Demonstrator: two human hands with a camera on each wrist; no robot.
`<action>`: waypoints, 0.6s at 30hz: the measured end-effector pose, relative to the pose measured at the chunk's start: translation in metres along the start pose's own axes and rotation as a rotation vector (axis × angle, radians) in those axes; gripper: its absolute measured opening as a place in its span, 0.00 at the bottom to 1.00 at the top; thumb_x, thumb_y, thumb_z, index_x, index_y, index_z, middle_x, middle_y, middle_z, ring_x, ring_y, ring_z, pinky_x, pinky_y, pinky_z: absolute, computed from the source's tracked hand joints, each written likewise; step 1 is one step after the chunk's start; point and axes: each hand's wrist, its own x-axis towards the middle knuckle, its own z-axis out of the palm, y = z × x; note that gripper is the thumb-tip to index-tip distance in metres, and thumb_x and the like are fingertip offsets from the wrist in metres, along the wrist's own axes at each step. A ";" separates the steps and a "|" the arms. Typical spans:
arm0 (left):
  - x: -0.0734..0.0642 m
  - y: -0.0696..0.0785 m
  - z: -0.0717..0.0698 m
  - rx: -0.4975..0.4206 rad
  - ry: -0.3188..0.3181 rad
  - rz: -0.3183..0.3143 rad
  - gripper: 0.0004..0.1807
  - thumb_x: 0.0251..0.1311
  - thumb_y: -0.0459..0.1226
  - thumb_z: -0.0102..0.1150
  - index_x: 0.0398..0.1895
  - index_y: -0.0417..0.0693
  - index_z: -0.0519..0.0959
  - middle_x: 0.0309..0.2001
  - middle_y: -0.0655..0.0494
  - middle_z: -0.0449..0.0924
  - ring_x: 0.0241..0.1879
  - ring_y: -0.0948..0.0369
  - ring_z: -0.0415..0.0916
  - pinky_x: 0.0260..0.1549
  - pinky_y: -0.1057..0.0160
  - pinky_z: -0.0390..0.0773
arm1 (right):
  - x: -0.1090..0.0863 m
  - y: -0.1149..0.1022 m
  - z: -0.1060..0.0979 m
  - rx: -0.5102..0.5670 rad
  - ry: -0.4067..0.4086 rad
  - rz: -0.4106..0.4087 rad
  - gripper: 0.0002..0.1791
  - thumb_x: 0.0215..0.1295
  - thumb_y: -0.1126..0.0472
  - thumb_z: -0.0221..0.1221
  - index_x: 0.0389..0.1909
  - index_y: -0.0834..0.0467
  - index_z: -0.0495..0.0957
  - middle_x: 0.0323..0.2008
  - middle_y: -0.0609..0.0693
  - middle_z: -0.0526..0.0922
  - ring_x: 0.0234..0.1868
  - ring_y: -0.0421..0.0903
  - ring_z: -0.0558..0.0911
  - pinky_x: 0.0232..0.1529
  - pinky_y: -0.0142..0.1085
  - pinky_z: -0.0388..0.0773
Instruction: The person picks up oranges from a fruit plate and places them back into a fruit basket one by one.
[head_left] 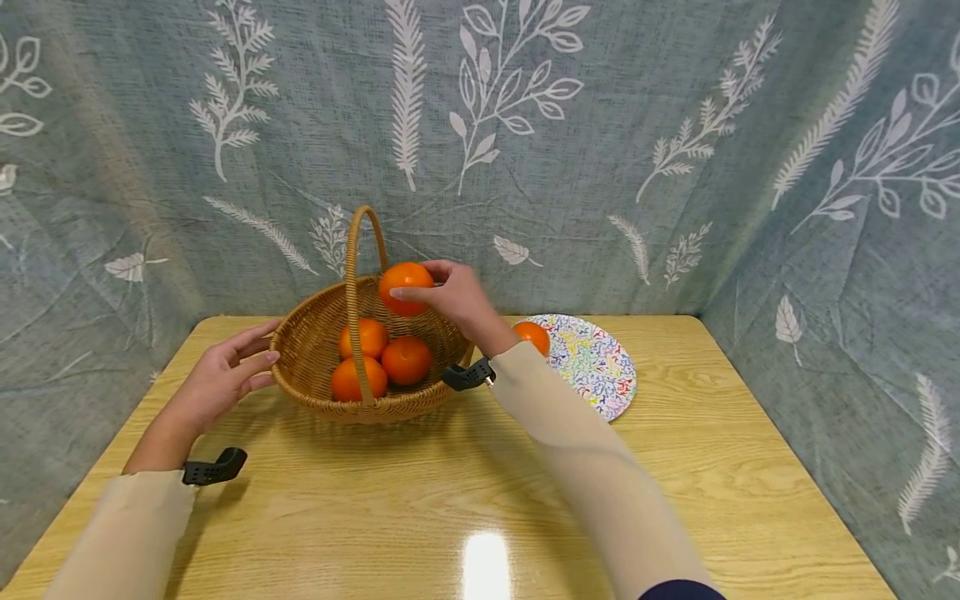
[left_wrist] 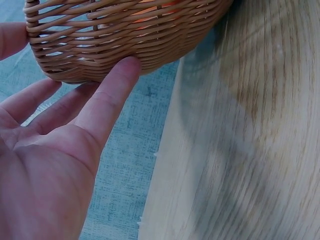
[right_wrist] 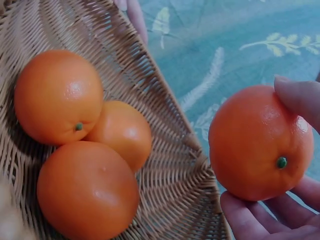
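My right hand [head_left: 461, 296] holds an orange [head_left: 405, 288] between thumb and fingers, above the back right part of a wicker basket [head_left: 300, 392]. In the right wrist view that orange [right_wrist: 260, 145] shows a small green stem end. Three more oranges lie together inside the basket, one of them a front orange [right_wrist: 87, 190]. Against the basket's left end rests my left hand [head_left: 217, 375], its fingers spread and fairly straight. The left wrist view shows a fingertip of the left hand [left_wrist: 55, 165] touching the woven side [left_wrist: 100, 55].
Right of the basket, a round plate with a colourful pattern [head_left: 600, 367] bears another orange [head_left: 532, 336], partly hidden by the right forearm. The basket's tall arched handle [head_left: 351, 283] rises beside the held orange. A patterned cloth [head_left: 570, 200] stands behind the wooden table [head_left: 360, 508].
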 end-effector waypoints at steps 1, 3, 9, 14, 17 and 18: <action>0.000 0.000 0.000 -0.006 -0.001 0.003 0.36 0.78 0.33 0.49 0.82 0.37 0.47 0.62 0.63 0.71 0.56 0.74 0.80 0.48 0.71 0.86 | 0.001 -0.001 0.002 -0.010 0.006 0.000 0.32 0.55 0.48 0.77 0.60 0.52 0.81 0.53 0.48 0.85 0.53 0.46 0.83 0.58 0.47 0.83; 0.001 -0.001 -0.001 -0.014 -0.002 0.008 0.36 0.78 0.32 0.49 0.82 0.37 0.47 0.62 0.63 0.71 0.56 0.73 0.80 0.48 0.71 0.86 | 0.003 -0.001 0.006 -0.027 0.014 -0.001 0.31 0.55 0.48 0.77 0.59 0.53 0.81 0.52 0.48 0.85 0.51 0.46 0.83 0.55 0.44 0.84; 0.001 -0.001 -0.002 -0.018 -0.001 0.011 0.36 0.78 0.32 0.49 0.82 0.37 0.48 0.62 0.63 0.71 0.56 0.73 0.80 0.48 0.71 0.86 | 0.012 -0.001 0.019 -0.056 0.022 0.006 0.29 0.54 0.50 0.78 0.55 0.55 0.83 0.48 0.49 0.86 0.46 0.46 0.84 0.52 0.46 0.86; 0.001 -0.002 -0.002 -0.004 0.000 0.010 0.36 0.78 0.33 0.50 0.82 0.37 0.48 0.61 0.63 0.71 0.56 0.74 0.80 0.48 0.71 0.86 | 0.018 -0.001 0.026 -0.094 0.035 0.028 0.26 0.53 0.50 0.79 0.51 0.56 0.84 0.45 0.50 0.86 0.43 0.47 0.83 0.50 0.48 0.86; 0.002 -0.003 -0.002 -0.006 -0.002 0.010 0.36 0.78 0.33 0.50 0.82 0.37 0.48 0.62 0.63 0.71 0.56 0.74 0.80 0.48 0.71 0.86 | 0.020 -0.002 0.028 -0.138 0.038 0.064 0.24 0.53 0.48 0.79 0.46 0.56 0.84 0.40 0.48 0.85 0.39 0.45 0.80 0.41 0.42 0.84; 0.002 -0.003 -0.002 -0.005 -0.002 0.009 0.36 0.78 0.33 0.50 0.82 0.37 0.48 0.61 0.63 0.71 0.56 0.74 0.80 0.48 0.71 0.86 | 0.020 -0.003 0.029 -0.154 0.033 0.078 0.22 0.53 0.47 0.78 0.43 0.55 0.85 0.38 0.47 0.85 0.38 0.45 0.79 0.41 0.42 0.84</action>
